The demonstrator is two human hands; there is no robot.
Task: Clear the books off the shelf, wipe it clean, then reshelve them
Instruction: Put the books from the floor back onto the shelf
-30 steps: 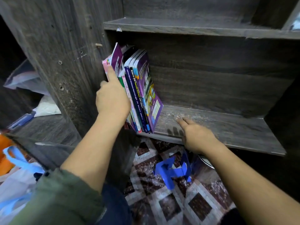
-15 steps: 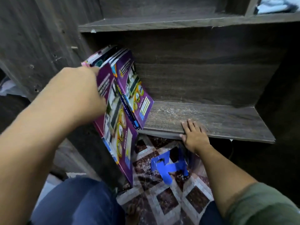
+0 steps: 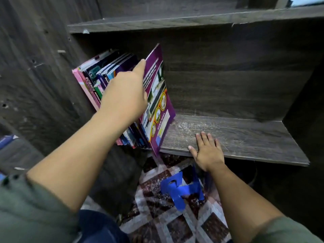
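Books (image 3: 98, 79) lean in a row against the side wall at the end of the shelf (image 3: 245, 137), just left of and beyond the left hand (image 3: 125, 97). That hand grasps the purple book (image 3: 158, 109) at the row's right end. One digit lies along its cover near the top, and the others are hidden behind it. The purple book is splayed away from the row at its top, and its lower corner overhangs the shelf's front edge below the hand. The right hand (image 3: 208, 151) is released, its fingers straight and flat on the shelf's front edge, right of the purple book and apart from it. Below that hand, a blue bookend (image 3: 182, 190) lies on the patterned floor (image 3: 157, 216).
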